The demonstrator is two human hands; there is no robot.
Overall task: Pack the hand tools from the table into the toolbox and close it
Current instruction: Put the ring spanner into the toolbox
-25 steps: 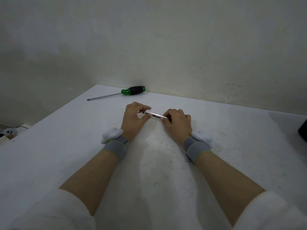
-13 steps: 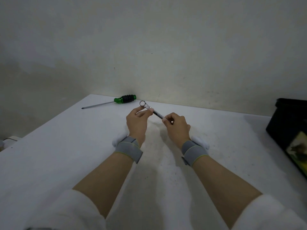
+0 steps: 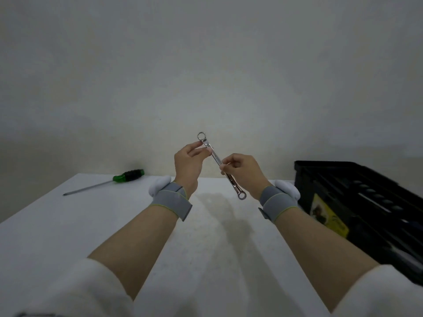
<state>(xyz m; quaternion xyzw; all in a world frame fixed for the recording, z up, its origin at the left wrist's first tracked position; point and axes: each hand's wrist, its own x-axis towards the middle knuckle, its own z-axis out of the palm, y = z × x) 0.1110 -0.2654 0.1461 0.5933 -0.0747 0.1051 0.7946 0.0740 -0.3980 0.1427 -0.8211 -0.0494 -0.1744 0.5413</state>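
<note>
A shiny double ring wrench (image 3: 216,157) is held in the air above the white table (image 3: 68,225), tilted from upper left to lower right. My left hand (image 3: 188,164) pinches it near the upper ring. My right hand (image 3: 243,171) grips the shaft at its middle, and the lower ring end hangs free below that hand. A screwdriver (image 3: 114,180) with a green and black handle lies at the table's far left, by the wall. The black toolbox (image 3: 366,207) stands open at the right, its inside dark with tool slots showing.
A plain wall closes off the table's far edge. The toolbox carries a yellow label (image 3: 329,216) on its near side. Grey wrist straps with white pads sit on both forearms.
Both hands have lifted the wrench off the table and raised it, tilting it steeper. The view has swung right and up, bringing the toolbox into sight.
</note>
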